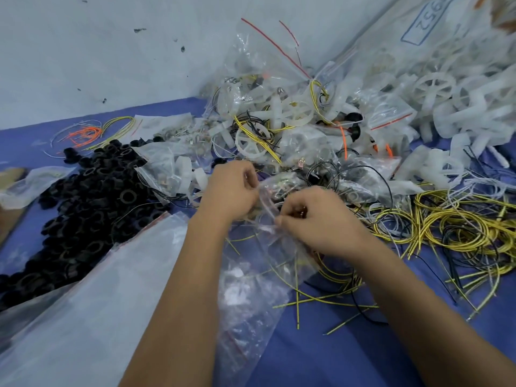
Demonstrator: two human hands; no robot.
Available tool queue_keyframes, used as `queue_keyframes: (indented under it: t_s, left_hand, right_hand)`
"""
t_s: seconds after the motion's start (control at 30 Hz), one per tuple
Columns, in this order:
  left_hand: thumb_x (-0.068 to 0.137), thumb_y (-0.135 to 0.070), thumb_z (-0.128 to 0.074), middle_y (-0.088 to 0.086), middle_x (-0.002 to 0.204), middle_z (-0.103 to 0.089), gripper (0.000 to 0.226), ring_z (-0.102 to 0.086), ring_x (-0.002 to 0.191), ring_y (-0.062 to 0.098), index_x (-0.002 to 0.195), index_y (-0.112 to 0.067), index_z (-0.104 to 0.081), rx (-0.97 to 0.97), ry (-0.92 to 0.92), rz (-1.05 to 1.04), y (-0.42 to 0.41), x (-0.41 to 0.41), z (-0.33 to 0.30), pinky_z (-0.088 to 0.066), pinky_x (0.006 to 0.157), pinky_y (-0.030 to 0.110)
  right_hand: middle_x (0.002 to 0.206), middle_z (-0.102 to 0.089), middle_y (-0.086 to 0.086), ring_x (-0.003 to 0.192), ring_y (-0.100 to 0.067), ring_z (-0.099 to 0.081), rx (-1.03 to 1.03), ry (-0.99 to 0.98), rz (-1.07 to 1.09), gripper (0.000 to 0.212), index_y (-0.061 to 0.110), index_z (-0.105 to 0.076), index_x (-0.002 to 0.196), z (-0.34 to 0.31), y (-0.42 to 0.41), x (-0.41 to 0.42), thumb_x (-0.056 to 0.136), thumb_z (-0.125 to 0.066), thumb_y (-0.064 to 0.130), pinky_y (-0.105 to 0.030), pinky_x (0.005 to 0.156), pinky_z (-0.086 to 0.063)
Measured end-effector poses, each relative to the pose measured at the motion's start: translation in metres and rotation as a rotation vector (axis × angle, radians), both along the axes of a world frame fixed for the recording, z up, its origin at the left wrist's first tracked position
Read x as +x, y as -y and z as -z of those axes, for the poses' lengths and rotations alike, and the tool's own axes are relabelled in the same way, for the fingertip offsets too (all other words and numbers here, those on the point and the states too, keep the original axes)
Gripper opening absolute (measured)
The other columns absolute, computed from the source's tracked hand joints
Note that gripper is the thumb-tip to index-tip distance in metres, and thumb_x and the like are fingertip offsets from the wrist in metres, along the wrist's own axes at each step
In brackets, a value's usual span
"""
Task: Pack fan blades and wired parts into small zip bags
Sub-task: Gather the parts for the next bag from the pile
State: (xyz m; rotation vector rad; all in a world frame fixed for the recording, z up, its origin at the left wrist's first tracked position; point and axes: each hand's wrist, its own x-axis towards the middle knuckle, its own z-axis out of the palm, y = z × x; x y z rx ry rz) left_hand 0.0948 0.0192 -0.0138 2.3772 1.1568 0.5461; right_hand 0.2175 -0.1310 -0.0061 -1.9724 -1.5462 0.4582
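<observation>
A small clear zip bag (272, 192) with small metal wired parts inside is held between both hands at the middle of the table. My left hand (230, 191) pinches its left edge. My right hand (315, 219) pinches the bag's near edge with thumb and forefinger. White plastic fan blades (251, 138) lie mixed with yellow-black wires just behind the hands. More white fan blades (435, 88) are heaped at the far right. Several filled zip bags (268, 79) with red seal strips are stacked at the back.
A heap of black plastic rings (89, 202) covers the left of the blue table (335, 344). A stack of empty clear bags (92, 303) lies at the near left. Loose coils of yellow wires (458, 227) spread on the right. Orange wires (83, 134) lie far left by the wall.
</observation>
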Motion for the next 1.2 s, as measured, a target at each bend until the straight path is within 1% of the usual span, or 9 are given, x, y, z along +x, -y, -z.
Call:
queue_keyframes:
  t_s: [0.13, 0.23, 0.37, 0.53, 0.63, 0.77, 0.9, 1.03, 1.2]
  left_hand:
    - [0.083, -0.001, -0.066, -0.013, 0.072, -0.055, 0.031, -0.060, 0.076, 0.017, 0.072, -0.029, -0.057, 0.070, 0.076, -0.206, 0.000, 0.001, 0.005, -0.037, 0.057, 0.024]
    - [0.086, -0.017, -0.074, -0.012, 0.068, -0.061, 0.020, -0.059, 0.067, 0.005, 0.075, -0.027, -0.060, 0.027, 0.268, -0.206, -0.001, 0.001, -0.011, -0.046, 0.062, 0.022]
    - [0.087, -0.018, -0.076, -0.007, 0.078, -0.066, 0.007, -0.056, 0.065, 0.007, 0.085, -0.024, -0.071, 0.003, 0.434, 0.082, 0.010, 0.001, -0.040, -0.048, 0.065, 0.023]
    - [0.085, -0.002, -0.076, -0.004, 0.100, -0.063, 0.020, -0.054, 0.088, -0.003, 0.092, -0.020, -0.081, -0.091, 0.202, 0.472, 0.023, 0.002, -0.052, -0.038, 0.075, 0.008]
    - [0.080, -0.004, -0.082, -0.004, 0.098, -0.065, 0.015, -0.051, 0.083, -0.011, 0.087, -0.018, -0.082, -0.054, 0.146, 0.494, 0.025, 0.001, -0.050, -0.035, 0.069, 0.003]
    - [0.077, -0.010, -0.088, 0.004, 0.106, -0.065, 0.018, -0.053, 0.082, -0.001, 0.085, -0.023, -0.078, -0.128, 0.192, 0.471, 0.020, -0.003, -0.051, -0.037, 0.069, 0.010]
    - [0.071, -0.022, -0.093, -0.010, 0.100, -0.060, 0.028, -0.052, 0.082, -0.012, 0.094, -0.026, -0.078, -0.111, 0.113, 0.490, 0.020, -0.004, -0.051, -0.038, 0.070, 0.008]
    - [0.067, -0.029, -0.095, -0.011, 0.098, -0.053, 0.024, -0.049, 0.105, 0.013, 0.084, -0.030, -0.077, -0.125, 0.008, 0.446, 0.023, -0.001, -0.048, -0.039, 0.098, 0.038]
    - [0.063, -0.016, -0.094, 0.000, 0.109, -0.061, 0.022, -0.055, 0.082, -0.011, 0.073, -0.018, -0.074, -0.223, 0.160, 0.475, 0.017, -0.018, -0.060, -0.039, 0.078, 0.013]
  right_hand:
    - [0.059, -0.057, 0.001, 0.048, -0.008, -0.045, 0.029, -0.785, -0.122, 0.016, 0.009, -0.067, 0.079, -0.004, 0.007, 0.027, 0.095, -0.067, 0.005, -0.017, 0.046, -0.037]
    - [0.075, -0.057, -0.015, 0.055, -0.013, -0.050, 0.042, -1.046, -0.117, 0.017, 0.008, -0.070, 0.092, -0.004, 0.007, 0.041, 0.078, -0.079, 0.004, -0.020, 0.053, -0.039]
    - [0.065, -0.067, -0.005, 0.056, -0.017, -0.052, 0.146, -0.881, 0.018, 0.033, 0.013, -0.072, 0.105, 0.003, 0.003, 0.042, 0.075, -0.087, 0.014, -0.024, 0.052, -0.045]
    - [0.069, -0.074, -0.008, 0.051, -0.010, -0.060, 0.264, -0.769, 0.085, 0.036, 0.016, -0.072, 0.100, 0.005, 0.002, 0.032, 0.071, -0.093, 0.021, -0.018, 0.053, -0.048]
    - [0.069, -0.074, -0.008, 0.051, -0.009, -0.061, 0.299, -0.768, 0.108, 0.035, 0.012, -0.070, 0.095, 0.005, 0.002, 0.027, 0.070, -0.093, 0.022, -0.018, 0.052, -0.049]
    - [0.062, -0.067, -0.004, 0.049, -0.013, -0.056, 0.359, -0.841, 0.166, 0.028, 0.012, -0.067, 0.083, 0.004, 0.001, 0.028, 0.072, -0.091, 0.019, -0.024, 0.050, -0.048]
    - [0.058, -0.066, -0.001, 0.047, -0.013, -0.053, 0.393, -0.892, 0.161, 0.025, 0.012, -0.064, 0.080, 0.003, 0.001, 0.027, 0.074, -0.088, 0.016, -0.023, 0.049, -0.047]
    - [0.053, -0.062, 0.002, 0.044, -0.011, -0.051, 0.429, -0.987, 0.185, 0.023, 0.011, -0.063, 0.077, 0.003, -0.001, 0.030, 0.075, -0.086, 0.010, -0.021, 0.046, -0.045]
    - [0.062, -0.064, 0.000, 0.054, -0.012, -0.058, 0.442, -0.838, 0.288, 0.019, 0.014, -0.067, 0.079, 0.007, 0.000, 0.038, 0.080, -0.084, 0.005, -0.022, 0.052, -0.049]
